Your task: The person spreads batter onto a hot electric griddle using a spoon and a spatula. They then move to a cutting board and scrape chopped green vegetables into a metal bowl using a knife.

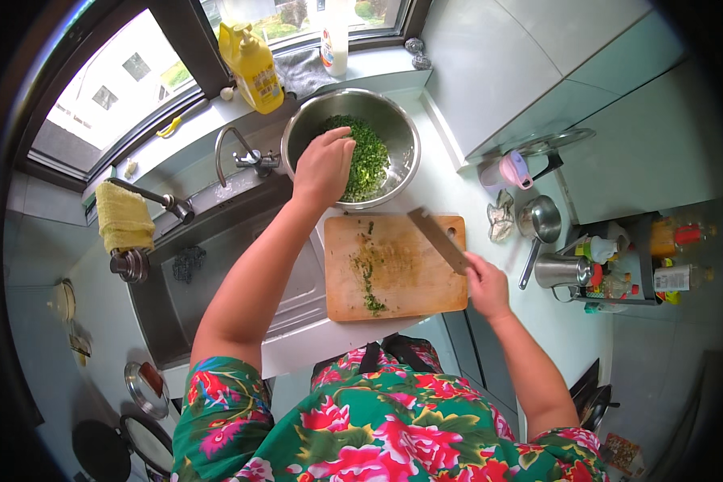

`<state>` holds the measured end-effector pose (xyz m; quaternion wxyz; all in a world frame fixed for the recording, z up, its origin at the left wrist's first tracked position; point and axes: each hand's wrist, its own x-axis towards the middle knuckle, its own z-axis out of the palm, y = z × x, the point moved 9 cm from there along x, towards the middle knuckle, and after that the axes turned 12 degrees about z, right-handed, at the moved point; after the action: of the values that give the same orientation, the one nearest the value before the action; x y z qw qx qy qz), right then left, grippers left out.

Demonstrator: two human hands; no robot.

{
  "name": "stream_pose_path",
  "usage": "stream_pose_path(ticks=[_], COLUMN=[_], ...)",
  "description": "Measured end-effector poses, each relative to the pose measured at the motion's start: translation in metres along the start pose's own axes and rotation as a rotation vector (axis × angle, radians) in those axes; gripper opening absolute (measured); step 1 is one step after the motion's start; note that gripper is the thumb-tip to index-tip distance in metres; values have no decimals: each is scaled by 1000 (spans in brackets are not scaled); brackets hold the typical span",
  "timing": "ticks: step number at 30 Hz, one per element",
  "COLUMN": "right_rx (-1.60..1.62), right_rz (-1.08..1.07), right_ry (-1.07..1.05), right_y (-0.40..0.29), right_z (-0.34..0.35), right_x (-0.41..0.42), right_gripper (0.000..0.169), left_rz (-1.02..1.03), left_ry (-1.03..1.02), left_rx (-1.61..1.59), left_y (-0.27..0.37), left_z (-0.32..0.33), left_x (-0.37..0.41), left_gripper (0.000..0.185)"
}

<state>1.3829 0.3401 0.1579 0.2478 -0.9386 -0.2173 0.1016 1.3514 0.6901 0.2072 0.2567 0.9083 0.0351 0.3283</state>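
Observation:
My left hand (326, 165) is over the left part of a large stainless steel bowl (411, 141), its fingers above a heap of chopped green herbs or scallions (366, 158). Whether it holds anything is hidden. My right hand (488, 286) grips the handle of a cleaver (438, 241), its blade pointing up and left over the right side of a wooden cutting board (410, 298). A line of chopped green bits (370, 289) lies on the board's left half.
The sink (217, 313) with its faucet (224, 150) lies left of the board. A yellow bottle (256, 75) stands on the windowsill. To the right are a small saucepan (545, 220), a steel cup (563, 270) and a rack of bottles (644, 265).

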Motion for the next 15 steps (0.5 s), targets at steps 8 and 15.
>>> stream_pose_path(ticks=[8, 15], right_rx=[-123, -152], right_rz=[-458, -701], right_ry=[181, 109], right_y=[-68, -74], right_z=[72, 95], right_x=[18, -24], right_gripper=[38, 36], left_rz=[-205, -118], left_ry=[-153, 140], left_rx=[40, -65], left_y=[3, 25], left_z=[-3, -27], left_x=[-60, -68], left_gripper=[20, 25])
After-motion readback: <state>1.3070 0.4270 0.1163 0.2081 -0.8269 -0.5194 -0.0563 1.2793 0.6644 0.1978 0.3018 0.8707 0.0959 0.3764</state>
